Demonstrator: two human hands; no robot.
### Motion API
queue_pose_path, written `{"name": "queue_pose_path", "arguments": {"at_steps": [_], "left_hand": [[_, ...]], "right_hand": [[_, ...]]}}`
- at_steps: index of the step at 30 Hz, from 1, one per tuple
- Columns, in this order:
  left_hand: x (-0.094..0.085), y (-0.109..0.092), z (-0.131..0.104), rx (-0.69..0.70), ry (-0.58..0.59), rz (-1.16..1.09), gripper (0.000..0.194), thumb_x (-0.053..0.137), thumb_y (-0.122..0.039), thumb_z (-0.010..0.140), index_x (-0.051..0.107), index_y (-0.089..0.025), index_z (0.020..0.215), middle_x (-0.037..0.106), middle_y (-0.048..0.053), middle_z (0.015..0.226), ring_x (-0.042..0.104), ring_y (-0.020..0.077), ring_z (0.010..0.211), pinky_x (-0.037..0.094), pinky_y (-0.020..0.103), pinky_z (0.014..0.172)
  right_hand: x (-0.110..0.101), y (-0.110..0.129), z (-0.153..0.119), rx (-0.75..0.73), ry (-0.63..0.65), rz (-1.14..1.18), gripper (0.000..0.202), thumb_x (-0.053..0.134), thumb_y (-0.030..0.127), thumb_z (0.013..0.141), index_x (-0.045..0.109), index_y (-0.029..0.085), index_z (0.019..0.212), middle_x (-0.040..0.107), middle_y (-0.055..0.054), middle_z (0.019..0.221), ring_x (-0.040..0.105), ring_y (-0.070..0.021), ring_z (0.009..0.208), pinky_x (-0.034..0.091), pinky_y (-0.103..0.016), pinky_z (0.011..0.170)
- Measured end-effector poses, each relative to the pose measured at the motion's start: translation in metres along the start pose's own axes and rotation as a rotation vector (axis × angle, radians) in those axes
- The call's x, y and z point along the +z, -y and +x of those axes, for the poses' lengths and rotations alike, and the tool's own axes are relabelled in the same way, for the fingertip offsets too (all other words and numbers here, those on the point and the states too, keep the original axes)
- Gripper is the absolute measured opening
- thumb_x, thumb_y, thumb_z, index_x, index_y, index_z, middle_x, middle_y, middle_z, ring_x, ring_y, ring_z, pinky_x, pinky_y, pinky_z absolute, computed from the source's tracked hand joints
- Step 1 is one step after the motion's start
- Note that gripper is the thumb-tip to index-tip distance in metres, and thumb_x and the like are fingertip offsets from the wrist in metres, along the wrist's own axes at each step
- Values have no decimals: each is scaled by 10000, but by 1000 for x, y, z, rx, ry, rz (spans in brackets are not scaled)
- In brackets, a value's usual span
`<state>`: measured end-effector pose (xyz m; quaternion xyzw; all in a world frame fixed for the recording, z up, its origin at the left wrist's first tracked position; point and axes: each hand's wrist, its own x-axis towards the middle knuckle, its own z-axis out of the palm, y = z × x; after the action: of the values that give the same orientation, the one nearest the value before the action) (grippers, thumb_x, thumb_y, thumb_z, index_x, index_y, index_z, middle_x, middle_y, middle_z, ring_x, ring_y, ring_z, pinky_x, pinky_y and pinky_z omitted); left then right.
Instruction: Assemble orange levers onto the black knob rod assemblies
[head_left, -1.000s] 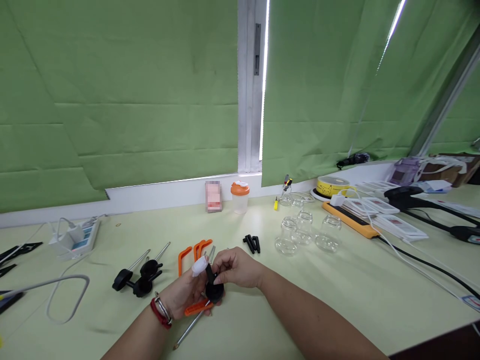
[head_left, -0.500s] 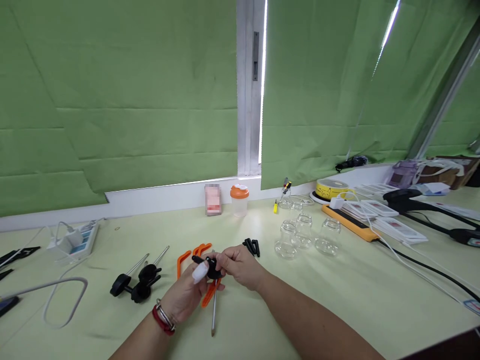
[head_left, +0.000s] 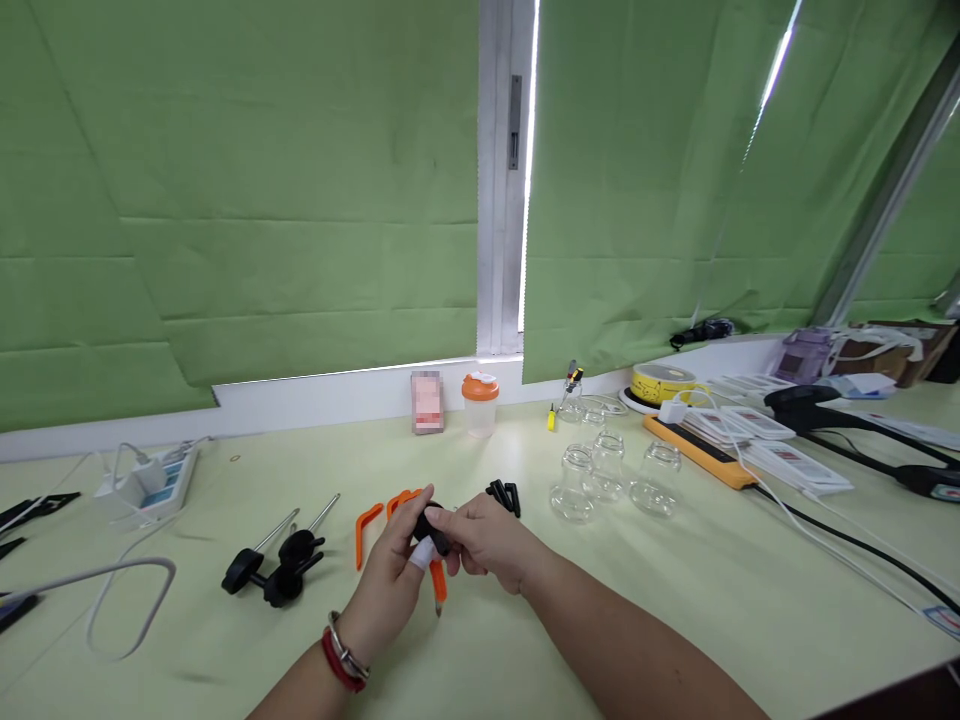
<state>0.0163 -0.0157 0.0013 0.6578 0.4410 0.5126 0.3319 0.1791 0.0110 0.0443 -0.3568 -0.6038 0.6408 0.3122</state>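
My left hand [head_left: 394, 570], with a white wrap on the thumb, is closed around a round black plastic cap-like part [head_left: 430, 520]. Pinching the same part from the other side are the thumb and fingers of my right hand [head_left: 484, 535]. Below the hands an orange strip-shaped piece [head_left: 438, 578] sticks out, with a pointed tip under it; whether it is joined to the black part is hidden. More bent orange pieces [head_left: 366, 528] lie just behind my left hand. Several small black tubes [head_left: 504, 496] lie beyond my right hand.
Black knobbed parts with metal rods [head_left: 281, 570] lie at left, near a white power strip [head_left: 176, 480]. Clear glass jars [head_left: 576, 485] stand at right, before an orange power strip [head_left: 701, 450]. An orange-lidded cup [head_left: 480, 405] and pink box [head_left: 427, 402] stand at the back.
My left hand has rolled over and moved a little right around the black part. The metal rod that pointed down below my hands has turned mostly out of sight.
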Motion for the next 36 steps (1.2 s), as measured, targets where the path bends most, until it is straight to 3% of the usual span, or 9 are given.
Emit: {"name": "queue_pose_path", "arguments": {"at_steps": [3,5,10,13,16,18,19,26,36], "left_hand": [[1,1,-2,26,-5,-78,555,519,-247,846,350,-284,1373,498,108,1287,515,234,1158,447,428,964],[2,0,-3,46,-46,-76,533,539,-230,828,373,-278,1333,497,107,1260,521,242,1142,462,433,943],[1,-1,0,68,-165,-100,606,622,-243,771,331,-280,1302,443,97,1232,502,256,1166,464,448,947],[-2,4,6,24,-267,-81,616,658,-284,746,332,-273,1269,423,82,1211,475,249,1203,417,442,1005],[-6,11,13,-101,-313,-78,527,639,-298,749,372,-266,1202,439,74,1199,482,242,1193,416,436,1000],[-9,14,16,-181,-312,-92,505,635,-287,740,388,-260,1180,453,76,1188,498,244,1173,437,428,969],[-10,15,16,-210,-308,-91,507,637,-280,733,394,-254,1177,458,80,1184,504,247,1165,445,424,952],[-9,16,13,-226,-218,-29,496,645,-248,706,450,-229,1161,508,87,1164,537,224,1070,443,388,920],[-7,20,12,-178,-83,60,380,577,-229,743,489,-220,1113,537,70,1056,538,194,917,473,357,797]], "right_hand": [[7,3,-4,69,5,73,397,651,470,730,568,127,547,498,21,415,285,-41,330,159,-226,373],[11,5,-7,86,35,109,345,695,390,685,532,136,518,460,42,402,275,-37,335,137,-225,373],[7,13,-10,52,101,67,281,746,334,614,570,122,561,431,59,444,269,-33,389,143,-216,395],[-13,19,2,-76,-3,-120,291,717,390,655,617,118,641,442,54,482,288,-43,426,204,-213,423],[-39,20,27,-135,-242,-603,286,613,420,761,651,136,775,531,24,589,377,-66,483,266,-210,454],[-55,18,45,-96,-325,-1098,280,496,398,855,647,167,807,598,5,693,480,-85,571,317,-199,503],[-61,17,54,-71,-345,-1179,237,506,355,856,649,169,822,624,-10,744,520,-100,621,326,-204,525],[-72,4,94,8,-333,-1470,157,517,249,874,657,187,909,655,-74,944,611,-186,865,372,-246,661],[-71,-22,115,70,-233,-1608,173,490,209,906,633,164,992,635,-84,1018,613,-193,909,456,-293,740]]}}
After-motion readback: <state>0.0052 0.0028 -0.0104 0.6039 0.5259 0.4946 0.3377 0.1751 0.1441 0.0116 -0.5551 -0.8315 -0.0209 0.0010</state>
